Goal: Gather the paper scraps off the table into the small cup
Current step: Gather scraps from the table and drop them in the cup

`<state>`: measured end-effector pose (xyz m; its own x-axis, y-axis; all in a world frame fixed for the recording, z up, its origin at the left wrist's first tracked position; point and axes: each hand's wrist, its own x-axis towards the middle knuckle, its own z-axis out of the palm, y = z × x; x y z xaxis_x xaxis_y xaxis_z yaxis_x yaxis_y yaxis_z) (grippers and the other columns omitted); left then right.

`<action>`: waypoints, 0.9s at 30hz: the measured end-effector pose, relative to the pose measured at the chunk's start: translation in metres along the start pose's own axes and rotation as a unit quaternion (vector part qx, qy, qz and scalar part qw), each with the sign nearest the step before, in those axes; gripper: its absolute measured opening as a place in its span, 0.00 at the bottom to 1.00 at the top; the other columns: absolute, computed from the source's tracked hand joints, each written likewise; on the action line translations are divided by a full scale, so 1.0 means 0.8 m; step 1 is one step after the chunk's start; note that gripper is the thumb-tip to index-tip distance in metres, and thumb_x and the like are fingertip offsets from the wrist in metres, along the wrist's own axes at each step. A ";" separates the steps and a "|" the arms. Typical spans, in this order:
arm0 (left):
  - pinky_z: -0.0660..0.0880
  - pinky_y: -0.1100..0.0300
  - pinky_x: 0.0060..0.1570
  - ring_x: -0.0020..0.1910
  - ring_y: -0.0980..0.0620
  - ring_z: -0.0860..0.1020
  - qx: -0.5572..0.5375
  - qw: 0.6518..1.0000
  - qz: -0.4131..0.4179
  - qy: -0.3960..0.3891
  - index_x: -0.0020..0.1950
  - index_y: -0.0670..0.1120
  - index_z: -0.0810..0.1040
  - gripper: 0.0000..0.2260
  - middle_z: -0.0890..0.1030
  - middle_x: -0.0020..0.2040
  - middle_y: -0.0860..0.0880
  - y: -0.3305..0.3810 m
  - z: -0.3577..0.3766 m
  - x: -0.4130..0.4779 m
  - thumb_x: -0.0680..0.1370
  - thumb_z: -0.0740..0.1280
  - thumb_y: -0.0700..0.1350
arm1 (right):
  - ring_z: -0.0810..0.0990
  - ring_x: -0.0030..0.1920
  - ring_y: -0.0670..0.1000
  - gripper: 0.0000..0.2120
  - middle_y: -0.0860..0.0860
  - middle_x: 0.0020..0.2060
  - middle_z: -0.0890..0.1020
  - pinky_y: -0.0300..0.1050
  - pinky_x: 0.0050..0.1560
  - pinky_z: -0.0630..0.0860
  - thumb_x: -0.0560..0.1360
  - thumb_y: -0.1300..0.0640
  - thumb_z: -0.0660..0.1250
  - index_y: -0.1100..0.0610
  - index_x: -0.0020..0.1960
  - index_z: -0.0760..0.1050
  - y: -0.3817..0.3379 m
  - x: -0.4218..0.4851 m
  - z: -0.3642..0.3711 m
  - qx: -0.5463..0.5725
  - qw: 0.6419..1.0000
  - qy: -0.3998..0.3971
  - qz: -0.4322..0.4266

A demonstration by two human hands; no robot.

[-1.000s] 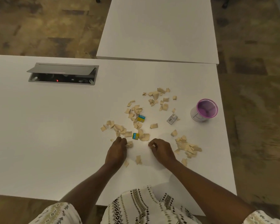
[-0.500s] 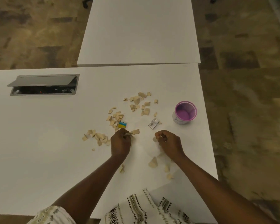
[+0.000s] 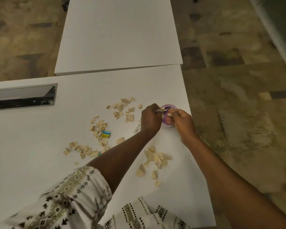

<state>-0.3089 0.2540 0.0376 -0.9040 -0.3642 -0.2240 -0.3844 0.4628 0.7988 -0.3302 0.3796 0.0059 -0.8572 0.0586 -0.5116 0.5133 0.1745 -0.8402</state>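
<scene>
A small cup with a purple rim point(image 3: 165, 106) stands near the right edge of the white table point(image 3: 40, 138), mostly hidden by my hands. My left hand point(image 3: 150, 119) is over the cup's left side, fingers pinched on tan paper scraps. My right hand point(image 3: 182, 120) is over its right side, also closed on scraps. Loose tan scraps lie in clusters: behind and left of the cup point(image 3: 122, 106), at mid table point(image 3: 99, 128), lower left point(image 3: 80, 149), and near me under my arms point(image 3: 155, 159).
A yellow-and-blue printed scrap point(image 3: 106, 134) lies among the tan ones. A grey cable hatch point(image 3: 21, 96) is open at the far left. A second white table point(image 3: 119, 35) abuts the far side. The table's right edge runs just past the cup, with patterned floor beyond.
Both hands have lifted from the scraps in front of me and moved forward and right to the cup, carrying pinched scraps. The camera view has shifted too.
</scene>
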 end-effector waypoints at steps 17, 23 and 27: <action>0.77 0.57 0.49 0.49 0.48 0.81 0.045 0.991 0.098 -0.084 0.59 0.48 0.82 0.18 0.84 0.55 0.47 -0.002 -0.010 -0.013 0.72 0.65 0.35 | 0.85 0.44 0.54 0.14 0.55 0.48 0.85 0.53 0.50 0.84 0.77 0.51 0.58 0.52 0.55 0.80 -0.021 -0.013 -0.008 -0.119 0.992 0.017 -0.044; 0.72 0.66 0.50 0.53 0.51 0.78 0.023 0.982 0.167 -0.080 0.66 0.47 0.78 0.23 0.82 0.59 0.46 -0.009 -0.017 -0.032 0.73 0.64 0.33 | 0.84 0.49 0.55 0.10 0.52 0.49 0.84 0.53 0.52 0.83 0.80 0.52 0.62 0.53 0.56 0.79 -0.014 -0.041 -0.015 -0.160 0.980 0.035 -0.113; 0.77 0.53 0.56 0.59 0.46 0.78 0.118 0.984 0.106 -0.078 0.70 0.46 0.73 0.21 0.77 0.63 0.44 -0.059 -0.025 -0.055 0.76 0.68 0.42 | 0.84 0.45 0.52 0.06 0.48 0.47 0.83 0.32 0.42 0.76 0.78 0.54 0.66 0.52 0.53 0.79 0.025 -0.068 -0.022 -0.241 0.958 0.008 -0.157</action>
<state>-0.2476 0.2320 0.0209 -0.9791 -0.1189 -0.1648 -0.2005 0.6969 0.6886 -0.2742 0.3970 0.0196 -0.9689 -0.0570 -0.2409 0.1549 0.6196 -0.7695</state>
